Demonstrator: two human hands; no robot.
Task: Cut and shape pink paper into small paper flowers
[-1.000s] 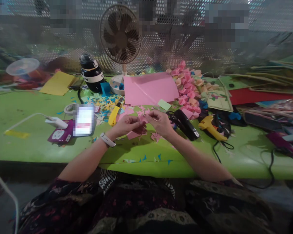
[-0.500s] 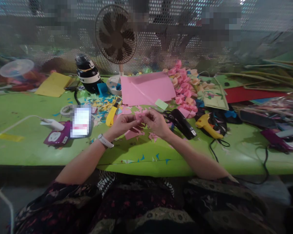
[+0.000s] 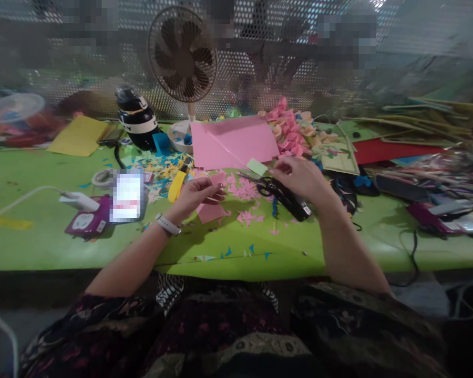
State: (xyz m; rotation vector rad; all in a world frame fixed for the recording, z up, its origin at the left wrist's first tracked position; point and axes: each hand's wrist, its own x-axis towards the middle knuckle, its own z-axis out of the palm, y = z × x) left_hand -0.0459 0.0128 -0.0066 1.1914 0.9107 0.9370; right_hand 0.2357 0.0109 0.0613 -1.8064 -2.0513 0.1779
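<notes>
Our left hand [image 3: 195, 194] pinches a small pink paper piece [image 3: 216, 181] between thumb and fingertips, holding it just above the green worktop [image 3: 43, 231], a little left of the middle and nearer the front edge than the back. Our right hand [image 3: 299, 178] hovers over the scissors [image 3: 270, 186], fingers curled; whether it grips anything we cannot tell.

To do this well, we judge that we should keep the pinch on the paper light, so the folds do not crush, and slip thumb and finger cleanly into the scissor loops before lifting. A black stapler-like tool [image 3: 294, 202] lies touching the scissors, so we should lift straight up.

Pink cut scraps [image 3: 246, 215] lie between the hands. Toward the back edge sit a pink sheet [image 3: 232, 142], a pile of paper flowers [image 3: 289, 131] and a fan [image 3: 181, 52]. A phone [image 3: 126, 197] lies left of the left hand.
</notes>
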